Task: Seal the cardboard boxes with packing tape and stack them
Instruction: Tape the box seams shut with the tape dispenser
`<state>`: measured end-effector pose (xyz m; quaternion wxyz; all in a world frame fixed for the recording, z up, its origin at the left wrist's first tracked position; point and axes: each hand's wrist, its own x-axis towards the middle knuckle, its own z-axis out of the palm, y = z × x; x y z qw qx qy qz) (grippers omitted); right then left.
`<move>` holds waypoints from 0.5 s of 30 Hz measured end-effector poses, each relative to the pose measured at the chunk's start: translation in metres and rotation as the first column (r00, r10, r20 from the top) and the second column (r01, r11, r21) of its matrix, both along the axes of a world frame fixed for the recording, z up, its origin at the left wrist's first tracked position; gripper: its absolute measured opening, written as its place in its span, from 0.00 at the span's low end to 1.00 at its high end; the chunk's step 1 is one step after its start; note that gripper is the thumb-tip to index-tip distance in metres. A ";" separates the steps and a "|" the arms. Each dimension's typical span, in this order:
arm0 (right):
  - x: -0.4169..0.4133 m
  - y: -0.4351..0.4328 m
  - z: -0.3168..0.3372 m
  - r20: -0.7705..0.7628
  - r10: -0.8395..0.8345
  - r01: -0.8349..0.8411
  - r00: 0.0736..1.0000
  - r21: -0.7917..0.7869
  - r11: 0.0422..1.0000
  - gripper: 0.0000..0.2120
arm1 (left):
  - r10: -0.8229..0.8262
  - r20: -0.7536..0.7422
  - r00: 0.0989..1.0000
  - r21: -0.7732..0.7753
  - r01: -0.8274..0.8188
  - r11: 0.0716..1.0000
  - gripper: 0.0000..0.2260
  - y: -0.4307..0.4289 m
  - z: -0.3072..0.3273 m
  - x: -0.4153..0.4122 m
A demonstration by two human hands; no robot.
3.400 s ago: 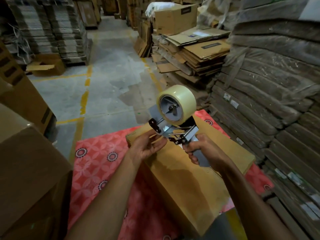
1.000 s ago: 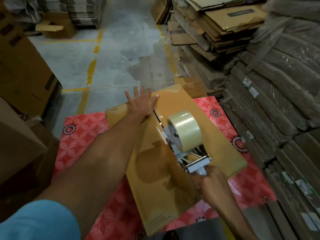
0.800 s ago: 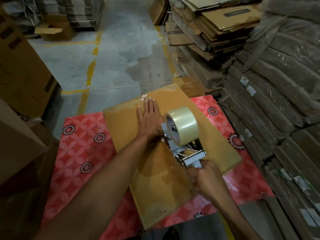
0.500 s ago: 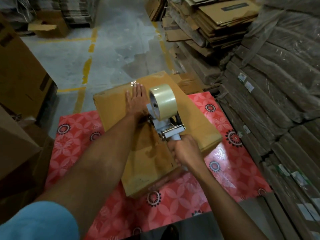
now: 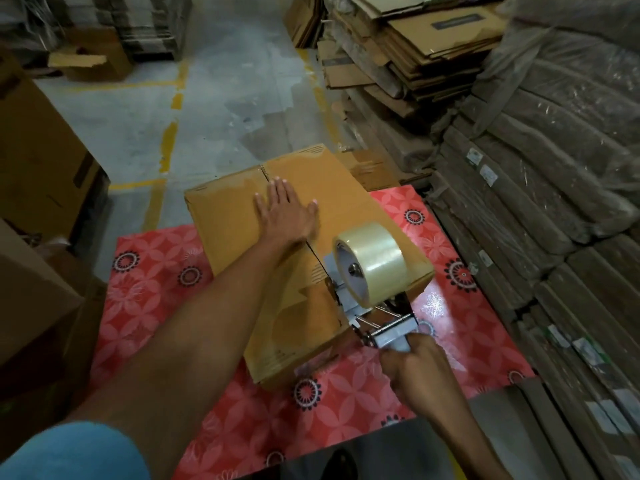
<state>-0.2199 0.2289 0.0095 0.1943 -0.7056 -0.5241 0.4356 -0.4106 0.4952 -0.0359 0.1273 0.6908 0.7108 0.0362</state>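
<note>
Dispenser (image 5: 367,269) dragged nearer, right hand (image 5: 415,369) gripping; left hand (image 5: 286,211) flat on brown box (image 5: 224,221).

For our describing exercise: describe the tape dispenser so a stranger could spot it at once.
On the red flowered mat lies a cardboard box. At its near end, the right hand grips the tape dispenser, the only metal tool, topped by a big clear roll.

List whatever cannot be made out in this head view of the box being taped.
- Head view: middle seam of the cardboard box, covered by the left hand and forearm; tape there unclear.
- Head view: tape dispenser handle, wrapped by the right hand.
- Head view: labels on the wrapped bundles, too small to read.
- Head view: dark shape at the bottom edge, cut off.
</note>
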 end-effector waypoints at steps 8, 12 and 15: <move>-0.011 0.010 -0.002 -0.076 -0.038 0.039 0.996 0.014 0.999 0.17 | -0.170 -0.100 0.980 0.032 0.174 0.984 0.46 -0.044 -0.022 0.010; -0.023 0.039 0.002 -0.098 -0.069 0.074 0.993 0.042 0.996 0.09 | -0.203 -0.144 0.969 -0.018 0.202 0.979 0.51 -0.021 -0.011 0.000; -0.023 0.046 0.003 -0.053 0.007 -0.003 0.999 0.066 0.998 0.12 | -0.184 -0.187 0.965 -0.038 0.180 0.983 0.51 -0.014 -0.007 -0.007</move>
